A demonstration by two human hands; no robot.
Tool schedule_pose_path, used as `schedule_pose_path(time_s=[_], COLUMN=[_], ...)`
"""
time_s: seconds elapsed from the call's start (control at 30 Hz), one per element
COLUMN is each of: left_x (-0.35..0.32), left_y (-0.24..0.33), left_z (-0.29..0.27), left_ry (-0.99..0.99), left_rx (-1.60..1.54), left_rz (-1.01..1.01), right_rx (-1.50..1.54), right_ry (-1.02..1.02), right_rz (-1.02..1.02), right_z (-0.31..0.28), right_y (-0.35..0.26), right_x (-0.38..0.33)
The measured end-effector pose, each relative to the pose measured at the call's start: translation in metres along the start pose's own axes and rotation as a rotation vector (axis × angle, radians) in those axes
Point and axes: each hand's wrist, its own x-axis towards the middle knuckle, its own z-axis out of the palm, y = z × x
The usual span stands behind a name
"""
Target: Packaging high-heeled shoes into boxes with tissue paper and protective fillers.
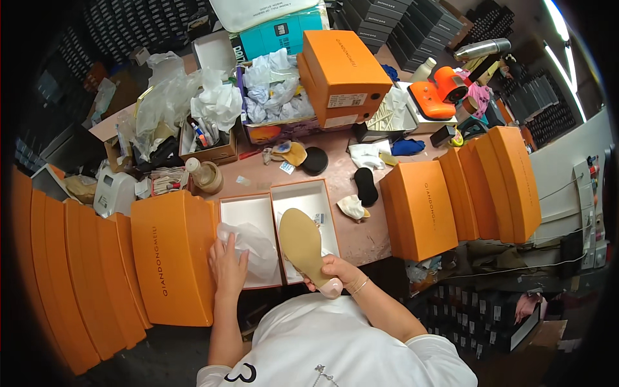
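Observation:
My right hand (342,272) is closed around the heel end of a shoe (300,240), whose tan sole faces up. The shoe is over the right half of an open white-lined shoebox (306,189) with orange edges. My left hand (228,263) has its fingers apart and touches a crumpled sheet of translucent white wrapping (255,250). That wrapping lies in the left half (247,208) of the box. A small white packet (318,219) shows beside the shoe, and the shoe's upper side is hidden.
Orange shoeboxes (171,258) stand in rows at left, and more (422,209) at right. Behind are a glue jar (205,175), a black round pad (315,161), a black oblong pad (365,187), cloths (369,155), a crate of crumpled paper (277,119) and an orange device (435,97).

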Motion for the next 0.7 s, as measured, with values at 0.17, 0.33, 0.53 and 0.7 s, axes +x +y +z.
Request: schedule_pose_path(time_s=[0.17, 0.33, 0.53, 0.7], left_x=[0.013, 0.008, 0.008, 0.022], left_y=[-0.021, 0.018, 0.076, 0.084], left_z=[0.060, 0.006, 0.042, 0.043], left_ry=[0.186, 0.418, -0.502, -0.511], left_rx=[-0.110, -0.598, -2.252, -2.409], left_rz=[0.015, 0.221, -0.048, -0.352], right_rx=[-0.025, 0.013, 0.249, -0.159], right_ry=[-0.113, -0.098, -0.176, 0.086], right_rz=[-0.003, 0.007, 0.111, 0.111], right_z=[0.000, -0.005, 0.020, 0.020], right_y=[-0.001, 0.002, 0.036, 0.015], right_x=[0.014, 0.009, 0.020, 0.009])
